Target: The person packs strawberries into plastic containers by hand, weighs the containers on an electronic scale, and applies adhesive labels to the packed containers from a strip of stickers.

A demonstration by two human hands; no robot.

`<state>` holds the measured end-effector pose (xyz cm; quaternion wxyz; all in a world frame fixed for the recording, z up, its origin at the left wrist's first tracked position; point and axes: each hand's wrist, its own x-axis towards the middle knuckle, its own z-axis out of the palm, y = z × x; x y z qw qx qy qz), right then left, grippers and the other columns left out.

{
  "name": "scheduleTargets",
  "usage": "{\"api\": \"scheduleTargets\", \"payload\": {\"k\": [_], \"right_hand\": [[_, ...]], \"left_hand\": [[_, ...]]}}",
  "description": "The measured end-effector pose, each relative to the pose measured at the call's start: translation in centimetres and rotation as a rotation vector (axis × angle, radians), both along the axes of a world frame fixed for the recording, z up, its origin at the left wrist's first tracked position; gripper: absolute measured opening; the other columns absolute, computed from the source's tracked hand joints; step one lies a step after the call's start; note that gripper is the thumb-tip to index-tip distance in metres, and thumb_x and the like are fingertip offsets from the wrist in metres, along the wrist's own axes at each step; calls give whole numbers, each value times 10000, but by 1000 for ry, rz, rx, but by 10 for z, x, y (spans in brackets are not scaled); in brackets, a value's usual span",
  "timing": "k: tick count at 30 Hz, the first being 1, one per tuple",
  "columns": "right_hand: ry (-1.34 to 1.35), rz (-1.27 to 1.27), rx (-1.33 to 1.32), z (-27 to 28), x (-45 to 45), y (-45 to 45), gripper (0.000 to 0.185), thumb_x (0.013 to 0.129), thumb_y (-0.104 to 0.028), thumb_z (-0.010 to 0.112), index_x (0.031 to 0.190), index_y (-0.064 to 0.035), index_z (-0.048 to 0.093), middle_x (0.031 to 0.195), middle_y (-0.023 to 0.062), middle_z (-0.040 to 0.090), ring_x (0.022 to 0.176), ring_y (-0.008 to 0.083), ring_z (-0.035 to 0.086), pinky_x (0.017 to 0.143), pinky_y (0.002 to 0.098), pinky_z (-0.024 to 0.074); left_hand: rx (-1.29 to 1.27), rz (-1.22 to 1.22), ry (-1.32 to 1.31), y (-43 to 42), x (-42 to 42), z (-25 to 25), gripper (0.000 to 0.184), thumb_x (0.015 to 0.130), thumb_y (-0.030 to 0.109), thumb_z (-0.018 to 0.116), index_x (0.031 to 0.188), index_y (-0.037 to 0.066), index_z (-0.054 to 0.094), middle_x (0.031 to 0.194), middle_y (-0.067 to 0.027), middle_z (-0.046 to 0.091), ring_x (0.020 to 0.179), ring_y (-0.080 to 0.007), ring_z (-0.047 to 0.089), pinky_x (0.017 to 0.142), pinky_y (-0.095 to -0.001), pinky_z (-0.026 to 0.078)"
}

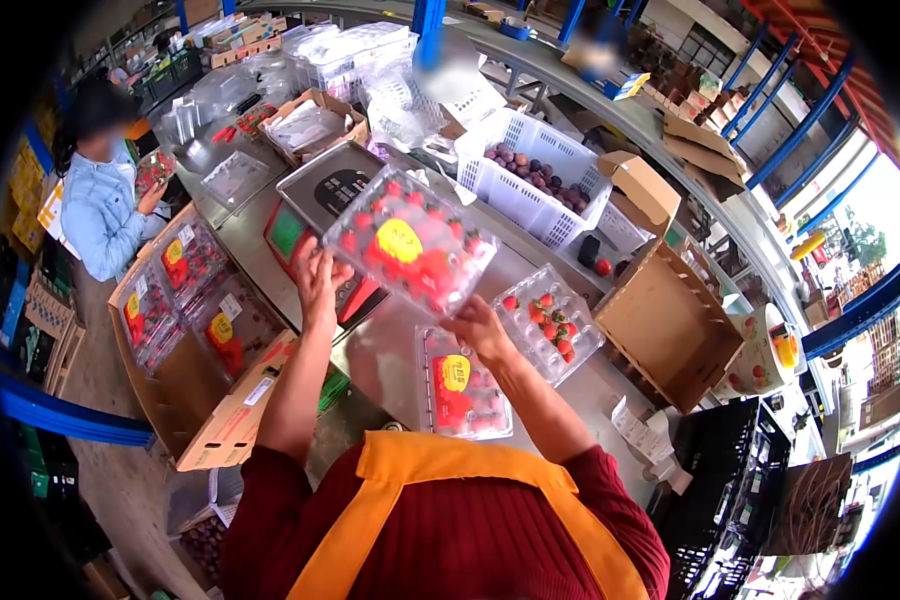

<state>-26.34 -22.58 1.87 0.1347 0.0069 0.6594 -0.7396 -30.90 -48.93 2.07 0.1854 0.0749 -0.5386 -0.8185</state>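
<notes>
A clear plastic box of strawberries (430,215) with a yellow-and-red label is tilted above the steel table, partly covering a scale. At its near right corner my right hand (478,328) grips the edge. My left hand (320,285) is at its left corner, fingertips against the plastic. Beneath the hands lies a second labelled strawberry box (460,385), closed. Right of that, an open clear tray (552,325) holds several loose strawberries in its hollows. The scale (325,180) has a dark metal pan and a green display.
At left, a cardboard carton (235,425) holds several packed strawberry boxes. A white crate (515,190) of plums stands behind; an open carton (670,325) and black crates (720,490) are at right. Paper slips (650,440) lie nearby. Another person (105,205) holds a strawberry box at far left.
</notes>
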Motion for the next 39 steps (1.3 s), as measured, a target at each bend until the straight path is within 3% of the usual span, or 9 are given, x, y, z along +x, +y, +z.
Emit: {"api": "scheduleTargets", "payload": {"k": [2, 5, 8, 11, 19, 27, 31, 34, 39], "right_hand": [[-164, -14, -123, -8, -51, -33, 280, 743, 14, 731, 889, -42, 499, 702, 34, 544, 491, 100, 485, 424, 221, 354], [-151, -69, 33, -20, -95, -71, 306, 766, -64, 747, 910, -52, 478, 741, 57, 587, 516, 103, 545, 426, 211, 393], [-135, -3, 74, 4, -92, -81, 368, 809, -197, 725, 1029, -42, 474, 827, 80, 658, 577, 130, 609, 457, 227, 404], [-312, 60, 42, 5, -71, -62, 524, 906, -432, 576, 1208, -31, 426, 1012, 160, 671, 593, 161, 637, 453, 237, 430], [-428, -191, -115, -56, -78, -15, 364, 923, -323, 540, 1172, -66, 471, 975, 141, 662, 623, 183, 637, 452, 258, 478], [-268, -217, -23, 1, -140, -59, 599, 822, -538, 643, 1157, -55, 526, 933, 48, 626, 804, 175, 614, 592, 272, 482], [-282, -175, 91, -17, -174, -58, 480, 746, -464, 760, 975, -65, 624, 864, 45, 596, 736, 148, 558, 614, 272, 461], [-299, -305, 123, 1, -175, -71, 378, 691, -262, 823, 927, -22, 651, 686, 20, 532, 573, 168, 555, 578, 306, 513], [-221, -499, -39, 44, -127, -52, 416, 677, -207, 788, 974, 27, 613, 842, 87, 627, 671, 183, 589, 644, 360, 502]], "left_hand": [[85, -24, 79, -15, -10, 13, 492, 978, 218, 483, 1407, 85, 282, 1332, -175, 491, 993, -233, 618, 836, -354, 529], [22, -143, 83, -29, 5, 9, 494, 979, 244, 483, 1406, 86, 294, 1372, -168, 463, 1051, -250, 607, 846, -357, 526], [15, -193, -57, -36, 44, -18, 350, 975, 238, 492, 1265, 44, 462, 1151, -132, 615, 902, -197, 654, 729, -290, 532], [12, -197, -169, -38, 90, -76, 225, 971, 198, 496, 1116, 35, 553, 994, -99, 664, 739, -142, 645, 643, -246, 500], [26, -570, -463, -14, 157, -147, 177, 965, 146, 463, 1083, 44, 548, 915, -70, 649, 691, -104, 602, 630, -234, 487], [-35, -618, -418, -26, 128, -121, 178, 967, 157, 462, 1073, 45, 552, 924, -53, 649, 706, -87, 607, 619, -214, 476], [-62, -592, -395, -39, 130, -124, 163, 969, 176, 495, 1058, 58, 565, 875, -37, 655, 652, -77, 590, 578, -196, 460], [-100, -654, -396, -37, 125, -123, 149, 968, 156, 488, 1040, 60, 576, 863, -35, 658, 648, -73, 596, 568, -184, 454], [-146, -803, -355, -16, 106, -126, 157, 968, 151, 484, 1060, 48, 559, 885, -49, 651, 692, -84, 603, 591, -195, 463]]}}
